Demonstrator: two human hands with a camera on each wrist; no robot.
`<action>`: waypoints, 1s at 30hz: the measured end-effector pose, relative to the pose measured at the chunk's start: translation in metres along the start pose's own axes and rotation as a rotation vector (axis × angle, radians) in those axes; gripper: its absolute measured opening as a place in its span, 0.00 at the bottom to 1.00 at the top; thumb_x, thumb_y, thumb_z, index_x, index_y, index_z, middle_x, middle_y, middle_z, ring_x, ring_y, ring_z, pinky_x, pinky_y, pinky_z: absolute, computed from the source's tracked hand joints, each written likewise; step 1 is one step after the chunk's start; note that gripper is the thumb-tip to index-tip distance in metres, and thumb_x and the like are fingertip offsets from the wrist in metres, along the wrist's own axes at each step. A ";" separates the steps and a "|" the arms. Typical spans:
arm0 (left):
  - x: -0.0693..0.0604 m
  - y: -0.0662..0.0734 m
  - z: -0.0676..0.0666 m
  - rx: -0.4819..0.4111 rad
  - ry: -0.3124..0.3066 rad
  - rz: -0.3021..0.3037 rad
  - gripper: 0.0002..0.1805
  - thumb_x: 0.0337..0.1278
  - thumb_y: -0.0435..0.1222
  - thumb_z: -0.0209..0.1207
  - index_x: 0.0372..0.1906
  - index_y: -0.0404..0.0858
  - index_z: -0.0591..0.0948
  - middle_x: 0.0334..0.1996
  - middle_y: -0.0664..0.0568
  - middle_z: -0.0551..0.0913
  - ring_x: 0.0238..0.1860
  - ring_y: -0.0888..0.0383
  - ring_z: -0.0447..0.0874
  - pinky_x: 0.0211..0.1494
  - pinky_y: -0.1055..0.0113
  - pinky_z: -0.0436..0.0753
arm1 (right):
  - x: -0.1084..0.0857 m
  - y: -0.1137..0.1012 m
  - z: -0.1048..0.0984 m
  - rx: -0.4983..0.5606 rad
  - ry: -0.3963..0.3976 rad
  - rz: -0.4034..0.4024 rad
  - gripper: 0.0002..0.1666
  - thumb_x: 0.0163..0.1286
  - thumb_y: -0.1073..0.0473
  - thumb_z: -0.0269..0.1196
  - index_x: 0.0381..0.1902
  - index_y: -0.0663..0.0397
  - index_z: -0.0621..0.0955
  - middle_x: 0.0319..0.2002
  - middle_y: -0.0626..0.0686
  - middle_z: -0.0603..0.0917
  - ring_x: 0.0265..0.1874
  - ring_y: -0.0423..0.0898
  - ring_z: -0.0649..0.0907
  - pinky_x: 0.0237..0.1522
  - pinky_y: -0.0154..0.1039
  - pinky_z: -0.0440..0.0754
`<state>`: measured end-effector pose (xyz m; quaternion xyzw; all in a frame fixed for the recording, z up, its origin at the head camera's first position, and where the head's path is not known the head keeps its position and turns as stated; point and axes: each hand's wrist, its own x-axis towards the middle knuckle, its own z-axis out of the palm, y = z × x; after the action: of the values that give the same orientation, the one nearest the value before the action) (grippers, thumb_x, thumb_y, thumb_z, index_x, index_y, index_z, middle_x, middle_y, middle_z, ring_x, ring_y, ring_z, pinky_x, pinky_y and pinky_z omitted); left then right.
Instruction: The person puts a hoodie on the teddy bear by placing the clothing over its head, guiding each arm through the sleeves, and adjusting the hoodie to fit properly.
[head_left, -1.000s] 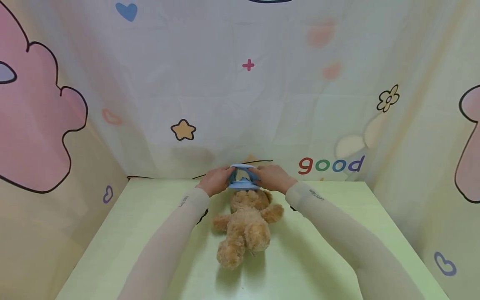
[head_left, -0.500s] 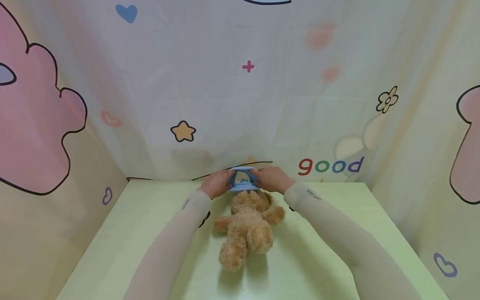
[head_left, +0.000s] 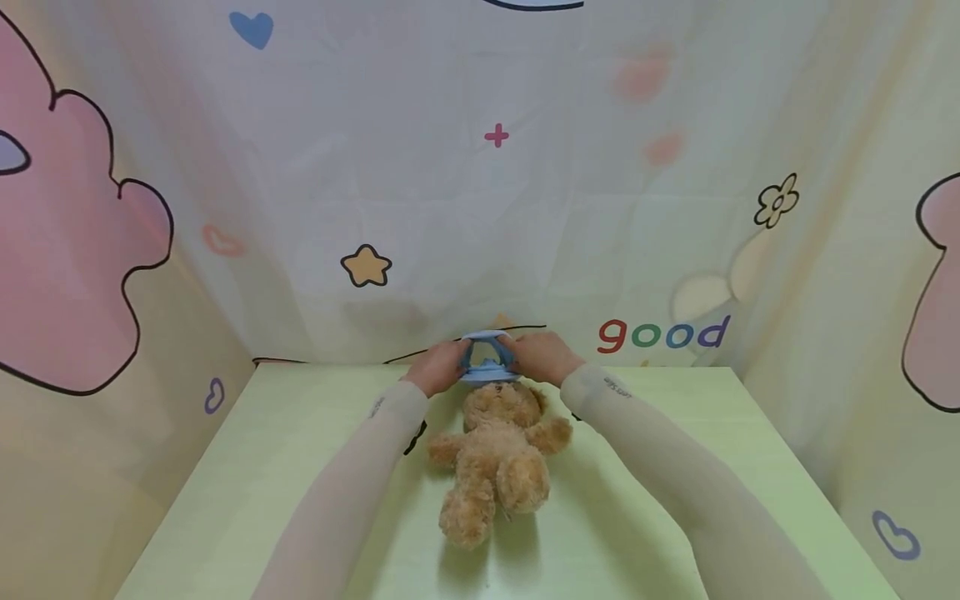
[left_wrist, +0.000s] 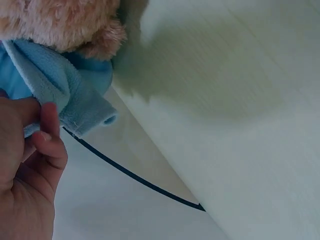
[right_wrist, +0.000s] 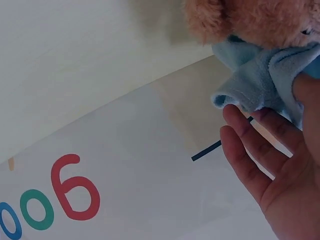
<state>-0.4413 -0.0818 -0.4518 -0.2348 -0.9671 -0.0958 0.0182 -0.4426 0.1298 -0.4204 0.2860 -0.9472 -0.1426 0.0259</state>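
Observation:
A tan plush teddy bear (head_left: 495,450) lies on its back on the pale green table, its head toward the back wall and its feet toward me. At the top of its head is a small light blue fleece garment (head_left: 490,374) with short sleeves, its opening spread. My left hand (head_left: 438,367) pinches one side of the garment; my right hand (head_left: 546,357) pinches the other. In the left wrist view a sleeve (left_wrist: 95,117) hangs beside the curled fingers. The right wrist view has another sleeve (right_wrist: 235,95) near loosely extended fingers, while the thumb presses into the cloth.
The table (head_left: 645,533) meets a printed cloth backdrop (head_left: 420,167) just behind the hands. Side curtains (head_left: 885,333) rise at the left and right. Dark straps show under both wrists.
Both hands keep their hold on the blue garment. The bear has shifted slightly toward me and to the right, and the forearms have drawn a little closer together.

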 end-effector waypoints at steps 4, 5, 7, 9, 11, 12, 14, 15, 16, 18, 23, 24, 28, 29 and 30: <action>0.003 0.003 0.000 -0.023 -0.008 -0.017 0.28 0.67 0.32 0.58 0.70 0.37 0.69 0.57 0.43 0.81 0.55 0.49 0.83 0.55 0.56 0.82 | 0.004 -0.002 0.003 -0.008 0.007 0.013 0.38 0.69 0.43 0.62 0.72 0.48 0.67 0.24 0.47 0.80 0.20 0.42 0.77 0.26 0.40 0.77; 0.003 0.003 0.000 -0.033 -0.011 -0.020 0.27 0.67 0.32 0.58 0.70 0.37 0.69 0.57 0.43 0.81 0.55 0.49 0.82 0.55 0.56 0.82 | 0.005 -0.003 0.003 -0.018 0.013 0.017 0.38 0.69 0.42 0.63 0.71 0.48 0.67 0.24 0.47 0.80 0.19 0.42 0.77 0.26 0.41 0.77; 0.003 0.003 0.000 -0.047 -0.021 -0.029 0.28 0.67 0.32 0.57 0.71 0.38 0.68 0.58 0.43 0.81 0.56 0.49 0.82 0.56 0.56 0.81 | 0.006 -0.004 0.004 -0.052 0.027 0.022 0.37 0.68 0.41 0.63 0.70 0.49 0.68 0.24 0.47 0.81 0.18 0.42 0.77 0.25 0.40 0.78; 0.003 0.002 -0.001 -0.059 -0.027 -0.038 0.29 0.67 0.33 0.58 0.71 0.38 0.68 0.59 0.42 0.80 0.56 0.48 0.82 0.57 0.56 0.81 | 0.007 -0.006 0.004 -0.078 0.048 0.025 0.37 0.68 0.41 0.63 0.69 0.49 0.69 0.24 0.47 0.82 0.17 0.42 0.77 0.23 0.40 0.78; 0.003 0.001 -0.003 -0.079 -0.030 -0.049 0.31 0.67 0.35 0.59 0.72 0.38 0.66 0.60 0.42 0.79 0.57 0.48 0.81 0.58 0.55 0.81 | 0.007 -0.009 0.004 -0.099 0.064 0.030 0.37 0.68 0.41 0.63 0.69 0.49 0.69 0.24 0.48 0.82 0.15 0.41 0.76 0.22 0.40 0.79; 0.002 0.001 -0.004 -0.084 -0.030 -0.052 0.32 0.67 0.37 0.59 0.72 0.37 0.65 0.61 0.42 0.79 0.57 0.48 0.81 0.58 0.55 0.80 | 0.007 -0.010 0.003 -0.105 0.071 0.033 0.37 0.68 0.41 0.63 0.69 0.50 0.69 0.23 0.48 0.82 0.15 0.41 0.76 0.22 0.40 0.79; 0.003 0.002 -0.005 -0.092 -0.030 -0.060 0.34 0.66 0.39 0.61 0.73 0.37 0.64 0.61 0.41 0.78 0.57 0.48 0.81 0.58 0.55 0.80 | 0.007 -0.012 0.001 -0.105 0.081 0.043 0.38 0.67 0.42 0.64 0.69 0.50 0.69 0.22 0.48 0.82 0.13 0.42 0.76 0.20 0.40 0.78; 0.003 0.002 -0.005 -0.090 -0.032 -0.066 0.35 0.65 0.40 0.61 0.74 0.37 0.63 0.62 0.41 0.77 0.58 0.48 0.80 0.59 0.55 0.80 | 0.006 -0.013 0.000 -0.107 0.092 0.047 0.38 0.66 0.42 0.65 0.69 0.50 0.69 0.21 0.48 0.81 0.13 0.42 0.75 0.20 0.40 0.78; 0.003 0.002 -0.005 -0.085 -0.032 -0.072 0.37 0.65 0.41 0.61 0.75 0.38 0.62 0.63 0.42 0.77 0.58 0.48 0.80 0.59 0.56 0.80 | 0.006 -0.013 0.000 -0.113 0.104 0.052 0.38 0.66 0.42 0.66 0.69 0.50 0.70 0.20 0.47 0.81 0.12 0.42 0.75 0.20 0.40 0.78; 0.004 0.004 -0.004 -0.051 -0.027 -0.078 0.39 0.64 0.42 0.62 0.75 0.38 0.61 0.63 0.42 0.76 0.58 0.49 0.80 0.58 0.57 0.80 | 0.006 -0.014 0.000 -0.135 0.135 0.060 0.38 0.64 0.41 0.67 0.67 0.50 0.71 0.18 0.47 0.80 0.12 0.41 0.75 0.19 0.40 0.78; 0.004 0.006 0.000 0.084 0.035 -0.077 0.31 0.61 0.42 0.64 0.68 0.41 0.70 0.54 0.46 0.80 0.49 0.53 0.83 0.48 0.60 0.83 | 0.008 -0.013 0.003 -0.173 0.183 0.071 0.28 0.64 0.42 0.67 0.55 0.52 0.78 0.20 0.48 0.81 0.14 0.43 0.77 0.21 0.42 0.80; 0.004 0.006 0.001 0.107 0.048 -0.075 0.28 0.61 0.42 0.65 0.65 0.41 0.73 0.51 0.47 0.81 0.46 0.53 0.84 0.46 0.60 0.83 | 0.008 -0.013 0.004 -0.175 0.171 0.071 0.25 0.66 0.43 0.66 0.52 0.52 0.78 0.24 0.49 0.83 0.17 0.43 0.79 0.23 0.42 0.81; 0.002 0.007 0.001 0.149 0.052 -0.038 0.18 0.61 0.42 0.65 0.53 0.41 0.80 0.44 0.49 0.78 0.40 0.55 0.82 0.42 0.63 0.82 | 0.008 -0.010 0.007 -0.123 0.098 0.070 0.21 0.68 0.45 0.64 0.50 0.53 0.81 0.47 0.54 0.84 0.34 0.47 0.85 0.34 0.43 0.85; 0.002 0.007 0.001 0.146 0.039 -0.028 0.17 0.61 0.42 0.65 0.53 0.41 0.81 0.44 0.49 0.77 0.40 0.55 0.81 0.42 0.63 0.81 | 0.008 -0.009 0.008 -0.093 0.085 0.070 0.20 0.68 0.46 0.64 0.50 0.54 0.82 0.50 0.55 0.83 0.37 0.48 0.84 0.37 0.43 0.85; 0.001 0.007 0.000 0.133 0.027 -0.016 0.17 0.62 0.41 0.64 0.54 0.40 0.81 0.47 0.48 0.78 0.42 0.55 0.82 0.44 0.62 0.81 | 0.007 -0.008 0.009 -0.055 0.071 0.068 0.19 0.69 0.47 0.64 0.49 0.54 0.82 0.51 0.56 0.81 0.39 0.49 0.84 0.39 0.44 0.85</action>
<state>-0.4391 -0.0747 -0.4504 -0.2239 -0.9729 -0.0345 0.0458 -0.4456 0.1215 -0.4314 0.2578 -0.9506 -0.1574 0.0720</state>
